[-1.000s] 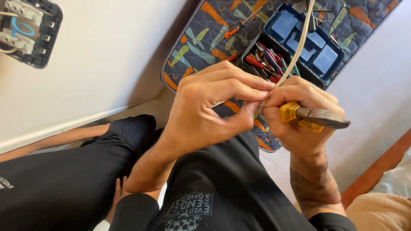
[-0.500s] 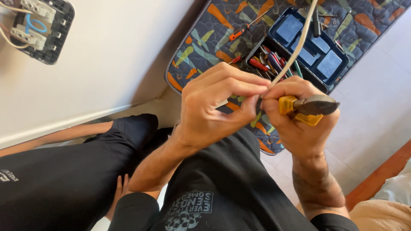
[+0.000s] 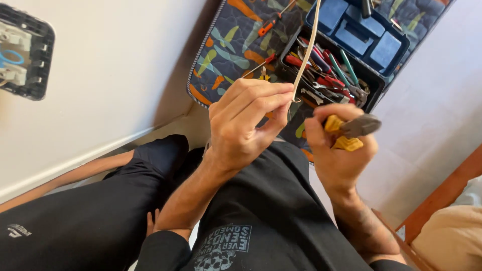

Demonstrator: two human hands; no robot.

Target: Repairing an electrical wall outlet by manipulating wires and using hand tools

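White wall at left, a patterned quilt [image 3: 226,45] and open toolbox [image 3: 351,70] on the far floor. Left hand [image 3: 241,125] pinches a thin pale cable [image 3: 306,50] near its end; it looks light, bendy, best held close to the tip. Right hand [image 3: 339,150] is clenched around yellow-handled pliers [image 3: 351,130].

Cable and pliers in the frame's centre
Pale cable [image 3: 307,47] slants from the top edge down to mid-frame; yellow-handled pliers [image 3: 351,129] lie right of centre, tilted.
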